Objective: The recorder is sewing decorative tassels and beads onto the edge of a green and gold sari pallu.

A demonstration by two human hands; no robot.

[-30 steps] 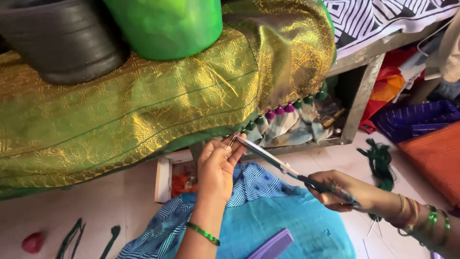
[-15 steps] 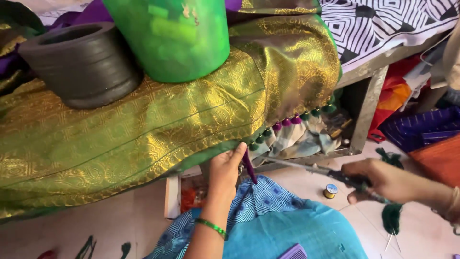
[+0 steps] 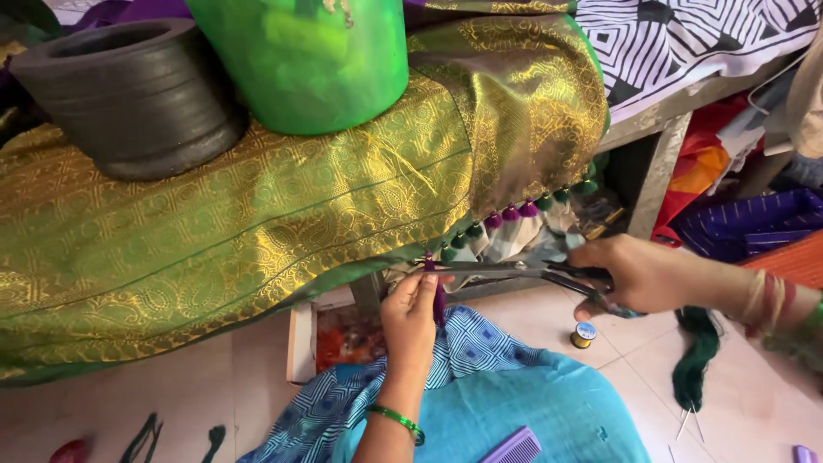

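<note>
Your left hand [image 3: 411,321] pinches the purple tassel [image 3: 438,296] under the cloth's [image 3: 257,223] edge; your right hand [image 3: 639,274] grips the scissors [image 3: 506,268], blades just above your fingers. Hold the threads taut, cut level.
</note>
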